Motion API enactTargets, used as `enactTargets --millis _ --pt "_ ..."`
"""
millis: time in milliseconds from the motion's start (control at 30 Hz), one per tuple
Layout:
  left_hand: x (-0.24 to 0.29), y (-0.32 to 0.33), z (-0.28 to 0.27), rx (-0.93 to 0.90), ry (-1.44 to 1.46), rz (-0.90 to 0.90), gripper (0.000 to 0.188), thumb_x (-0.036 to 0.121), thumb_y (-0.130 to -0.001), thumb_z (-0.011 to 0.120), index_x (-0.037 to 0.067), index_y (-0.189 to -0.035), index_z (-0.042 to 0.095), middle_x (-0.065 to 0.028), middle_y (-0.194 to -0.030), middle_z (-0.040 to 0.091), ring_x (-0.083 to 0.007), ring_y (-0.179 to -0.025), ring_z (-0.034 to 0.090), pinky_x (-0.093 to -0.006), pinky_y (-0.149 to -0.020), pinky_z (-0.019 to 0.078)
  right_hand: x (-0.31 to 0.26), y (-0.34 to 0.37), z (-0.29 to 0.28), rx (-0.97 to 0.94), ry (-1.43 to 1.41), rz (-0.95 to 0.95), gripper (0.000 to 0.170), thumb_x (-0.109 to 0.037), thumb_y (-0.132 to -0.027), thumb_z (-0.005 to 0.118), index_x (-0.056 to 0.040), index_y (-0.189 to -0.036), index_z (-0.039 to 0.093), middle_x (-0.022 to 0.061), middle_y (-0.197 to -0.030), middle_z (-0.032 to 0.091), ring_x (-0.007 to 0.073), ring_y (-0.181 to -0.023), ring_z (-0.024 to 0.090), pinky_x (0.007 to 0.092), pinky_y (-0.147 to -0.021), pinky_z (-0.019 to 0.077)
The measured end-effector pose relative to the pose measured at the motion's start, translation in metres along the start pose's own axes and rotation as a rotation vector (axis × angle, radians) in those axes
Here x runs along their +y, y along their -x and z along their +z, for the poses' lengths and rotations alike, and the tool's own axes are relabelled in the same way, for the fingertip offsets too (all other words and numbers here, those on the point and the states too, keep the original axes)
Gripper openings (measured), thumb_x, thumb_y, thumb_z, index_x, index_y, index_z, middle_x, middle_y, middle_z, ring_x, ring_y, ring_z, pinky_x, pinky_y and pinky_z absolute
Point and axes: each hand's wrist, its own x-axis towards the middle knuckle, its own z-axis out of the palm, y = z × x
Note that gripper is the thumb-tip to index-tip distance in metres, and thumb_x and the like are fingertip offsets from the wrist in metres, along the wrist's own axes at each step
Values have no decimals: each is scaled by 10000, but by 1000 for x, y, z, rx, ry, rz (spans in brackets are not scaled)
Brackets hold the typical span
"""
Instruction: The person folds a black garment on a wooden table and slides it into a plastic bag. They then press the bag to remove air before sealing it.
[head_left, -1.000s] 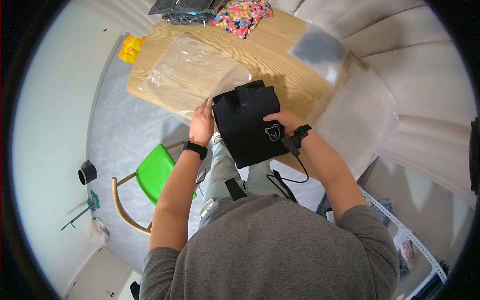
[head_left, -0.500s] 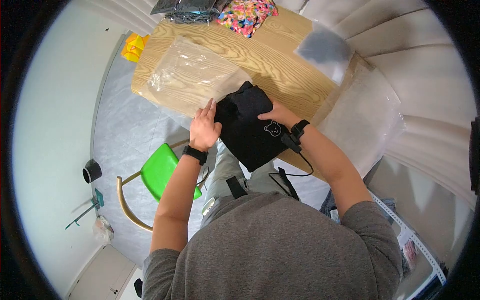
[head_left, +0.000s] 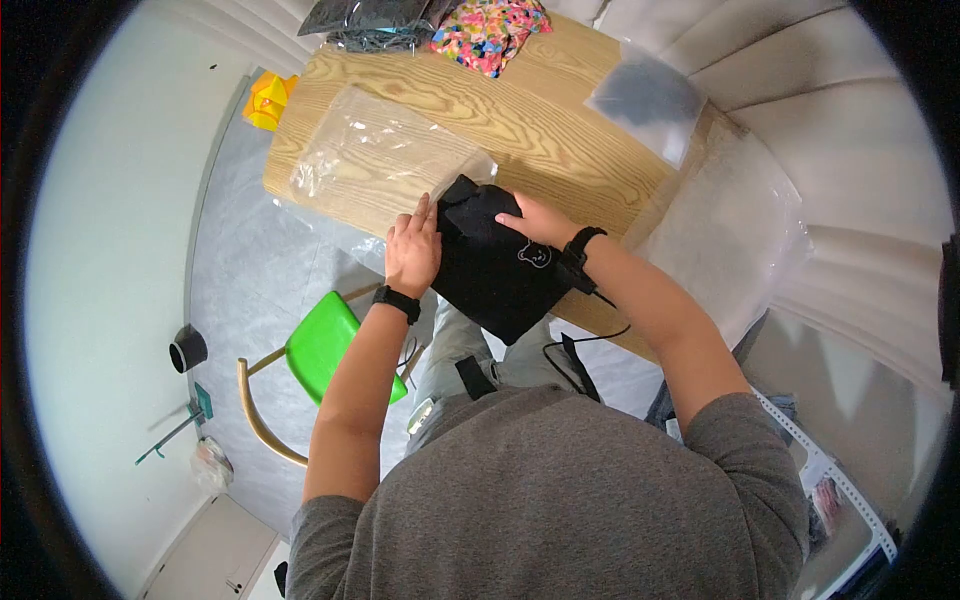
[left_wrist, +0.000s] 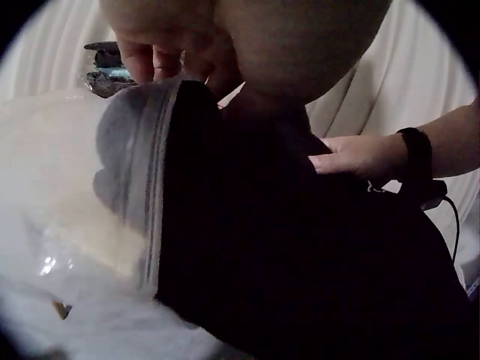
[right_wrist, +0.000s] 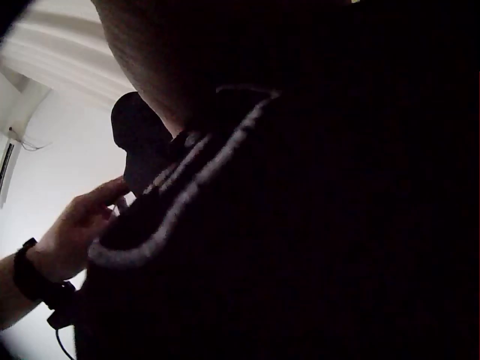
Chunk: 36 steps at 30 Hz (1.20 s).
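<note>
A folded black garment (head_left: 495,285) with a white bear outline hangs at the table's front edge. My right hand (head_left: 543,222) grips its right side, thumb on top and fingers hidden beneath. My left hand (head_left: 413,250) is at its left edge with fingers extended, touching the mouth of a clear plastic bag (head_left: 365,150); its thumb is hidden in the head view. In the left wrist view, part of the garment shows grey through the bag (left_wrist: 67,172), just past the bag's banded rim. Dark cloth fills most of the right wrist view, with the left hand (right_wrist: 79,229) beyond it.
On the wooden table (head_left: 530,110), a packed dark item (head_left: 385,25) and a colourful cloth (head_left: 490,35) lie at the back. More clear bags (head_left: 715,230) are at the right. A green chair (head_left: 325,345) stands at the left; a cable hangs from the right wrist.
The garment's upper end has moved left towards the bag's mouth. My right hand has shifted left and up with it, and my left thumb has gone from view in the head view.
</note>
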Motion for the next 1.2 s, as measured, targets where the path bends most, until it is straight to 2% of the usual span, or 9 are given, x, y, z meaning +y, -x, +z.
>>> enactTargets --millis 133,200,333,567,667,733,833,1033,1200 --pt "0 -22 1 -51 -77 -38 403 76 -788 493 75 -1190 524 -101 -1305 446 -287 -986 517 -391 -823 453 -12 -8 -10 -164 91 264 609 -373 -828 580 18 -1252 385 250 -1167 523 376 -1068 512 396 -906 404" --pt "-4 -38 3 -202 -94 -82 372 50 -784 481 63 -1150 546 -104 -1278 471 -292 -1007 522 -380 -829 466 -9 -7 -9 -103 130 96 593 -350 -822 586 -18 -1266 375 253 -1113 549 384 -1029 531 414 -872 422" --pt "-9 -53 17 -26 9 5 408 21 -768 484 42 -1174 507 -95 -1290 462 -294 -1008 532 -348 -844 479 -9 -4 -2 -54 222 -50 540 -355 -813 563 -73 -1241 395 218 -1020 593 375 -942 570 444 -796 458" --pt "29 -39 -14 -9 -13 176 508 -10 -739 461 42 -1245 458 -54 -1373 376 -266 -974 536 -340 -796 492 -11 -11 9 41 162 -109 557 -326 -810 565 -69 -1265 371 213 -997 602 368 -909 587 443 -777 466" --pt "33 -30 -18 23 -58 200 468 33 -758 472 40 -1226 468 -52 -1369 378 -252 -968 540 -364 -759 507 -23 -8 10 21 185 -15 528 -324 -817 561 -64 -1242 385 215 -963 612 371 -892 592 454 -752 473" --pt "40 -25 -20 4 -87 196 452 50 -769 476 39 -1221 469 -52 -1365 381 -254 -961 541 -371 -748 512 -37 -7 16 157 236 188 473 -330 -820 562 -51 -1180 433 219 -929 618 374 -875 597 467 -725 478" --pt "52 -20 -15 -102 -186 71 432 76 -789 485 57 -1220 469 -64 -1356 380 -263 -932 541 -368 -735 521 -36 -12 26 220 203 374 401 -333 -821 562 -42 -1089 497 224 -914 620 378 -865 597 477 -703 479" --pt "57 -13 -11 -167 -160 129 439 74 -787 496 95 -1225 474 -95 -1346 373 -245 -919 528 -339 -733 512 -30 -14 30 495 61 478 394 -345 -839 526 -36 -1082 536 224 -910 620 401 -837 589 487 -714 466" --pt "38 -3 -9 -8 -141 134 334 105 -778 502 94 -1112 513 -96 -1249 440 -243 -944 519 -356 -778 459 -28 -20 23 427 -49 660 503 -495 -817 512 -45 -1027 591 220 -926 619 396 -868 585 477 -736 466"
